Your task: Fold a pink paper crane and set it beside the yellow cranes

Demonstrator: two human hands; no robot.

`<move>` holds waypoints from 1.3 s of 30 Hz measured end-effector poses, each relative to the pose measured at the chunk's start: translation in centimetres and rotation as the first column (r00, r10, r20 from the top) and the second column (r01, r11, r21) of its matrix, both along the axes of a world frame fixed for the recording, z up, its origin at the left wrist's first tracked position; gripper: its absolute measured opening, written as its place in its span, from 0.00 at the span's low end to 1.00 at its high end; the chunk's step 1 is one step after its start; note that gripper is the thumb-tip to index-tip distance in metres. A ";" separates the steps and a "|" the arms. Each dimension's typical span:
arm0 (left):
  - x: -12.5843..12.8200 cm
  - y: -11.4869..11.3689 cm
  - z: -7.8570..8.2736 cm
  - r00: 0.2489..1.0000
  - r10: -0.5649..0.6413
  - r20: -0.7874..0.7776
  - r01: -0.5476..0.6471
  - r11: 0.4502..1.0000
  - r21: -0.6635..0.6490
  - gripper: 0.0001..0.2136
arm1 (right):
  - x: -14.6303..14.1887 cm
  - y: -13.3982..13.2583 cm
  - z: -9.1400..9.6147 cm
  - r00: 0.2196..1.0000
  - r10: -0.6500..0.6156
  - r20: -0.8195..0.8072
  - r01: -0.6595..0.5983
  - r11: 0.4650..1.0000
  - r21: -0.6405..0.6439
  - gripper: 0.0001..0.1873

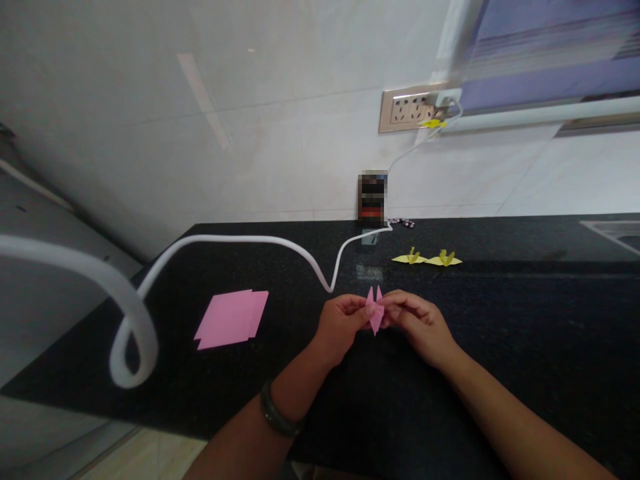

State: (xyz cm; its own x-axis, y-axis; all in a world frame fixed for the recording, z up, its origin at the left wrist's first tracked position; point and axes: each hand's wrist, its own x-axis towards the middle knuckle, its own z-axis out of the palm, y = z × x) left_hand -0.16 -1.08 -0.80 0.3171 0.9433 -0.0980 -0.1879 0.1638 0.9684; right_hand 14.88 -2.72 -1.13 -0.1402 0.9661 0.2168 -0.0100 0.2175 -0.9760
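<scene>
"Pinching what, were you?"

"My left hand (344,327) and right hand (419,325) both pinched the folded pink paper (376,325), directly between them, neither nearer."

"Which way did it lie?"

"Its long axis ran crosswise to my reach, single tip toward me, twin points away; both forearms slanted inward. Beyond, yellow folded papers (443,261) sat on the surface (525,333)."

Folded paper (376,323) is sitting between the left hand (340,328) and right hand (425,327) | paper sheets (230,319) are lying left of them on the table (520,333) | two paper birds (443,261) are resting behind the right hand | wall (300,147) is standing behind the table
</scene>
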 end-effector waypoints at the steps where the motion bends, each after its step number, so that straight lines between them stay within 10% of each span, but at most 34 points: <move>1: 0.0 0.0 0.0 1.000 0.016 -0.014 -0.015 1.000 0.019 0.12 | -0.1 0.0 -0.1 0.999 -0.009 -0.033 0.008 0.999 -0.052 0.08; 13: 0.0 0.0 -0.6 0.979 0.050 -0.200 -0.011 0.982 0.191 0.11 | -0.2 0.1 -0.1 0.962 -0.042 0.269 0.041 0.999 0.007 0.09; 29: -0.1 0.2 -0.6 0.980 0.050 -0.193 -0.019 0.987 0.159 0.10 | -0.6 0.0 -0.2 0.988 0.082 0.131 -0.068 0.992 -0.103 0.10; 39: -0.1 -0.2 -0.2 0.971 0.038 -0.237 0.004 0.984 0.177 0.10 | -0.6 -0.4 -0.8 0.929 -0.018 0.370 0.023 1.000 -0.007 0.11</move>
